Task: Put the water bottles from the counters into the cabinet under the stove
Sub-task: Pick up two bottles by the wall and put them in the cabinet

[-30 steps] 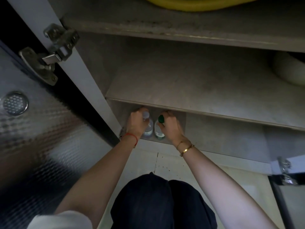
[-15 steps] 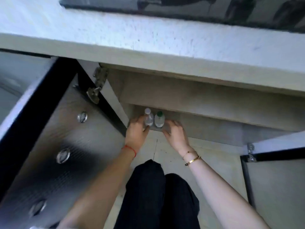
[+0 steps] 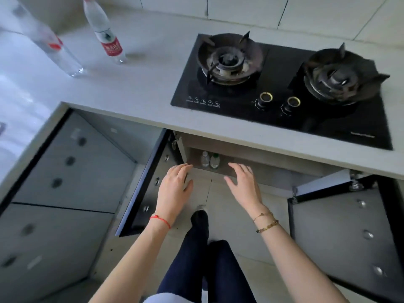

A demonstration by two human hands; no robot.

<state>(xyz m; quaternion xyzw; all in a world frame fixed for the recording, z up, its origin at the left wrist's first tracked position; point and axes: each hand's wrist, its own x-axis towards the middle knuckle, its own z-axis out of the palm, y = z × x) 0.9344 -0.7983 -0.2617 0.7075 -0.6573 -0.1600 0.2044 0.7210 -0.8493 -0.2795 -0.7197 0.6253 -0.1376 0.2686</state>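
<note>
A: From the head view, where are the bottles?

B: Two small bottles (image 3: 209, 160) stand in the cabinet (image 3: 251, 157). Two big bottles (image 3: 105, 32) wait on the surface (image 3: 135, 84).

A: And the hands?

B: Left hand (image 3: 173, 185) and right hand (image 3: 244, 185) hold nothing, fingers spread.

A: What could go wrong?

B: Grabbing fast could tip a tall bottle.

Soft, even daylight fills the scene, brightest at the far left, where the bench (image 3: 122, 84) washes out to near white. The black stove (image 3: 282, 95) glass shows faint reflections. The open cabinet (image 3: 251, 156) beneath sits in shadow, its contents dim. Wide-angle distortion bends straight edges towards the corners. The bottle at the left edge (image 3: 47, 40) is smeared, and the left cabinet fronts look soft.
</note>
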